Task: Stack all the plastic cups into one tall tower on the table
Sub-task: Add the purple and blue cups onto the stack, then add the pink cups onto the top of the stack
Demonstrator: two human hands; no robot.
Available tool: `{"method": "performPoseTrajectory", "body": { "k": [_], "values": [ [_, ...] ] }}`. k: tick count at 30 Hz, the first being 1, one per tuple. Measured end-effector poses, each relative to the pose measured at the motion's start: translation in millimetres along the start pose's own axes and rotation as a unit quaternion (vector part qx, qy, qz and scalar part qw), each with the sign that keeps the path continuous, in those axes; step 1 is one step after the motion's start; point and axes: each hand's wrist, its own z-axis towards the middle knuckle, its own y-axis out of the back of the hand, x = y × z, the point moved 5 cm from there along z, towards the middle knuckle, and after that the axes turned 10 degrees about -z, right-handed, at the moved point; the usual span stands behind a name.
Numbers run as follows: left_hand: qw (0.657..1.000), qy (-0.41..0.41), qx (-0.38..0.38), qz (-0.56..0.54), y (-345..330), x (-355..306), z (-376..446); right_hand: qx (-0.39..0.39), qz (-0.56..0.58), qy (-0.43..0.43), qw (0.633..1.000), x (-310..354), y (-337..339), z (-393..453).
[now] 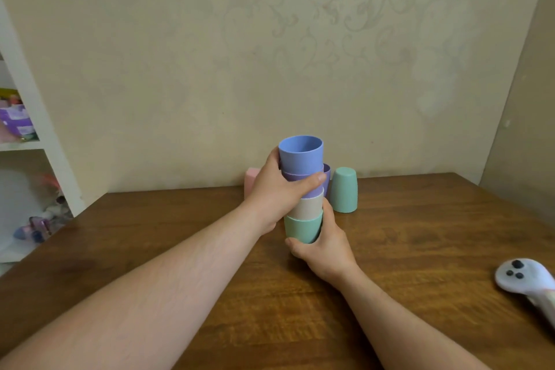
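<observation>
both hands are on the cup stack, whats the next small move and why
Probably set the stack down on the table and free the right hand for the upside-down green cup. That cup and a pink one behind the left hand stand outside the stack.

Single head view, looking forward and down, close over table (420, 249)
</observation>
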Motion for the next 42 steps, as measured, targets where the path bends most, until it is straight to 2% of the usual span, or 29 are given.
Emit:
{"method": "performPoseTrajectory", "body": {
  "k": [4, 7, 11, 14, 17, 22, 25, 29, 32, 35, 40, 42],
  "values": [
    [0.997, -0.012, 0.013, 0.07, 4, 38, -13, 0.016, -0.012, 0.013, 1.0, 5, 0, -2],
    [0.998, 0.003, -0.002, 0.057, 11, 67, -21, 0.048, -0.053, 0.047, 0.996, 9, -3, -3],
    [0.997, -0.027, -0.04, 0.06, 33, 72, -22, 0.121, -0.176, 0.053, 0.975, 6, -18, 0],
    [0.993, -0.009, -0.096, 0.066, 69, 71, -12, 0.154, -0.223, 0.044, 0.962, 10, -27, 9],
    [0.987, 0.004, -0.139, 0.085, 93, 74, -5, 0.117, -0.173, 0.0, 0.978, 1, -19, 14],
    [0.986, 0.011, -0.145, 0.081, 92, 87, -7, 0.064, -0.097, -0.056, 0.992, -22, -15, 16],
    [0.986, 0.01, -0.15, 0.067, 93, 91, -4, 0.023, -0.089, -0.11, 0.99, -21, -11, 40],
    [0.986, 0.01, -0.154, 0.059, 92, 93, -3, 0.006, -0.199, -0.087, 0.976, 0, -18, 78],
    [0.987, 0.009, -0.151, 0.061, 91, 91, -4, -0.022, -0.299, -0.094, 0.95, 16, -32, 92],
    [0.987, 0.013, -0.146, 0.067, 92, 91, -3, -0.014, -0.377, -0.11, 0.919, 19, -43, 98],
    [0.986, 0.028, -0.15, 0.062, 93, 92, -2, -0.051, -0.394, -0.08, 0.914, 9, -46, 88],
    [0.986, 0.032, -0.153, 0.063, 93, 92, -3, -0.027, -0.368, -0.076, 0.926, 4, -42, 85]
  ]
}}
